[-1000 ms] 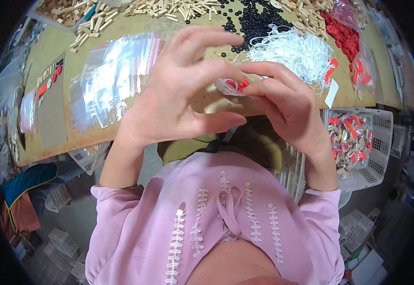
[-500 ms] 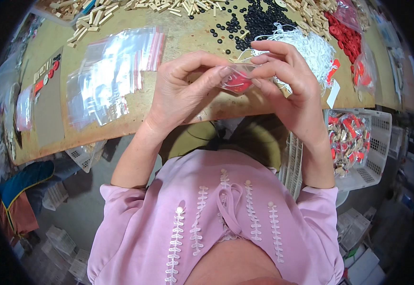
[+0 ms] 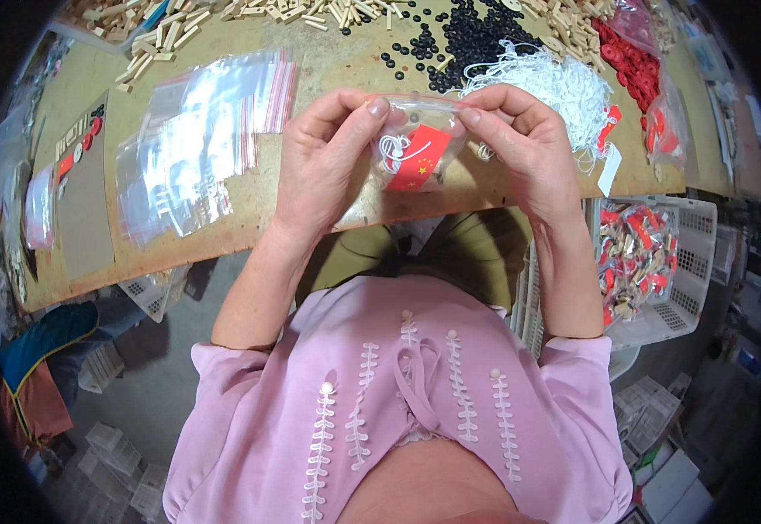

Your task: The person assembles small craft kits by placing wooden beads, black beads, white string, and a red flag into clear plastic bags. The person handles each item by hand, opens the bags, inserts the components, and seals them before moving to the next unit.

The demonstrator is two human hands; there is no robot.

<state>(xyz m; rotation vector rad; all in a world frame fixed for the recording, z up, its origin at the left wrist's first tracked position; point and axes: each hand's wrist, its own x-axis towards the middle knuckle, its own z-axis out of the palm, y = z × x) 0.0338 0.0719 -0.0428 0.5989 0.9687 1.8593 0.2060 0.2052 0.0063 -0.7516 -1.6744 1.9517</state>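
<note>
Left hand point(image 3: 324, 153): thumb and fingers pinch the upper left corner of the bag.
Right hand point(image 3: 520, 131): pinches the upper right corner at matching height.
Bag point(image 3: 420, 118): clear, hanging between the hands over the table's near edge; the two-corner hold likely draws the mouth straight and lets the contents settle.
Contents: red flag point(image 3: 420, 159) with yellow stars, tilted; white cord point(image 3: 392, 150) beside it; smaller parts unclear.
Basket point(image 3: 698, 253): white, below the table edge at right; holds filled bags point(image 3: 632, 262), probably placed for a short reach.
Empty bags point(image 3: 201, 131): overlapped in a fan left of the hands, presumably so that single edges lift easily.
Board point(image 3: 86, 223): far left; small parts set out in spaced rows, likely to be told apart by eye.
Cords point(image 3: 555, 96): tangled white heap beyond the right hand.
Discs point(image 3: 481, 48): black, loose, beyond the bag.
Red parts point(image 3: 627, 65): heaped at far right.
Wood pieces point(image 3: 350, 13): scattered along the far side; sorting by kind apparently separates the supplies.
Table point(image 3: 337, 74): tan, worn, stained.
Room: grey floor point(image 3: 184, 345); crates point(image 3: 114, 450) at lower left; outer edges dark and indistinct.
</note>
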